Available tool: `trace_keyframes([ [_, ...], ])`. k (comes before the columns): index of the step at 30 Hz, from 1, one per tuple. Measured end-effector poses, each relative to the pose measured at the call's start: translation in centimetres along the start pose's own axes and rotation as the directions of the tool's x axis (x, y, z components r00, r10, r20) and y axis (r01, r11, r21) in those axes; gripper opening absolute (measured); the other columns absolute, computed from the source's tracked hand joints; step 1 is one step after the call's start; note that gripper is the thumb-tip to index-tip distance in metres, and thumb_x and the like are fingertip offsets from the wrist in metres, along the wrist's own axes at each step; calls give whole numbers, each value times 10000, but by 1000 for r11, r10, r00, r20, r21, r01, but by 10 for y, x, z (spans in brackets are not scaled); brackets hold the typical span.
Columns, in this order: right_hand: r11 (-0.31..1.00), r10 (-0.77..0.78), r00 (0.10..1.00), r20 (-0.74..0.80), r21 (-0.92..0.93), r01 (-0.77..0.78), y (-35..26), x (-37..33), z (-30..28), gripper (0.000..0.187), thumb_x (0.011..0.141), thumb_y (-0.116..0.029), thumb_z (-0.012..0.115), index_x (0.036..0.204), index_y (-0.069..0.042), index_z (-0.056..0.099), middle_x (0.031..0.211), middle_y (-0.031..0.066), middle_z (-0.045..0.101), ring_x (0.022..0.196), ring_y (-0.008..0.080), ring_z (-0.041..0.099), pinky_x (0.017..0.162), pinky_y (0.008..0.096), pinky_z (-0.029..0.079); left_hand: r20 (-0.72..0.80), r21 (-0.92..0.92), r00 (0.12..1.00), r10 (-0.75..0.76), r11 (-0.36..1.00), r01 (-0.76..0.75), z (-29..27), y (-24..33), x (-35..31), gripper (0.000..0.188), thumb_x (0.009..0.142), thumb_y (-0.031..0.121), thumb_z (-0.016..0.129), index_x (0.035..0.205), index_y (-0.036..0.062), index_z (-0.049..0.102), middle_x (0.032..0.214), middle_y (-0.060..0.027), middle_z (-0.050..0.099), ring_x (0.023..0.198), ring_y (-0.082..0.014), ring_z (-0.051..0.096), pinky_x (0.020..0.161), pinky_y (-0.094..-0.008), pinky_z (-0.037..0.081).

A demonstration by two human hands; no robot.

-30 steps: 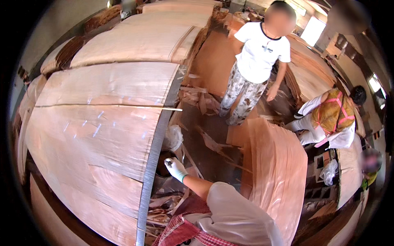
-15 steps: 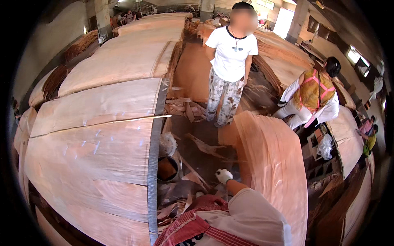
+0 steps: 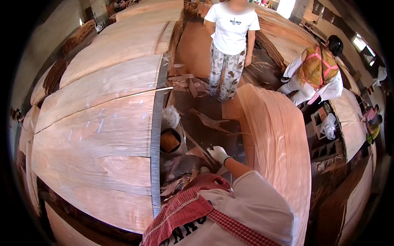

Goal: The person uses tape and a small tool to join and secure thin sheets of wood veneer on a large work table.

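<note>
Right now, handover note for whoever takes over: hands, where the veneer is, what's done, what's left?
Right hand: white glove, down among the veneer scraps in the aisle; grip unclear.
Left hand: out of view.
Left veneer stack and right veneer stack flank the aisle; a bucket sits at the left stack's edge.
Done: sheets piled on both sides.
Left: scraps lie loose on the floor.

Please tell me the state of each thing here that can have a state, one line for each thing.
Right hand: gloved, reaching down toward floor scraps; grip unclear.
Left hand: not in view.
Bucket: upright, open, partly filled with brown stuff.
Plastic bag: crumpled, beside the bucket.
Left veneer stack: flat, piled high.
Right veneer stack: piled, beside the hand.
Scraps: scattered on floor.
</note>
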State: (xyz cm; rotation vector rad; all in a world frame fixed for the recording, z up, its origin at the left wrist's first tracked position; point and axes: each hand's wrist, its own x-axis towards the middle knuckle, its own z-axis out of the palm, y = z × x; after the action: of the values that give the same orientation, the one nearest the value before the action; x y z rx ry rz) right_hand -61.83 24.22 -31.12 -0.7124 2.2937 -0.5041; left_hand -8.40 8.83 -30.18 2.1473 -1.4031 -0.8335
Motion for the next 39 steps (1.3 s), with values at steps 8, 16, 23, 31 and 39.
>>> trace_keyframes([
  [8, 984, -169, 982, -90, -76, 162, -4, -20, 10, 467, 903, -405, 486, 948, 23, 665, 953, 278, 637, 954, 429, 604, 819, 466, 487, -27, 12, 998, -59, 998, 60, -22, -40, -4, 254, 916, 217, 518, 995, 4, 630, 907, -118, 649, 773, -217, 626, 698, -333, 496],
  [16, 949, 82, 996, -30, -302, -87, 117, -35, 3, 462, 905, -401, 500, 1041, 8, 666, 982, 236, 674, 941, 382, 646, 831, 452, 510, -17, 31, 996, -91, 995, 91, -25, -50, -4, 251, 909, 226, 521, 976, 14, 636, 890, -114, 652, 752, -216, 626, 673, -336, 496],
  [23, 965, 15, 998, 67, -263, 3, 82, -42, -10, 483, 934, -404, 469, 1092, 19, 643, 994, 214, 665, 933, 373, 640, 816, 444, 510, -54, 68, 990, -130, 989, 133, -34, -72, -3, 249, 902, 234, 523, 960, 23, 642, 876, -109, 655, 734, -215, 626, 651, -339, 495],
  [31, 924, -117, 977, 177, -342, 173, 69, 5, 24, 508, 923, -356, 469, 1245, 22, 573, 1265, 230, 577, 1165, 379, 549, 980, 429, 451, -64, 122, 988, -144, 981, 151, -38, -87, -1, 247, 894, 242, 526, 942, 33, 648, 860, -105, 658, 713, -214, 627, 626, -342, 494],
  [39, 941, -44, 983, 178, -323, 100, 64, -14, 27, 532, 940, -403, 453, 1208, 38, 581, 1243, 240, 576, 1157, 383, 542, 979, 431, 442, -131, 146, 974, -184, 968, 202, -65, -132, -12, 246, 887, 251, 528, 924, 43, 654, 844, -100, 661, 692, -213, 627, 601, -345, 494],
])
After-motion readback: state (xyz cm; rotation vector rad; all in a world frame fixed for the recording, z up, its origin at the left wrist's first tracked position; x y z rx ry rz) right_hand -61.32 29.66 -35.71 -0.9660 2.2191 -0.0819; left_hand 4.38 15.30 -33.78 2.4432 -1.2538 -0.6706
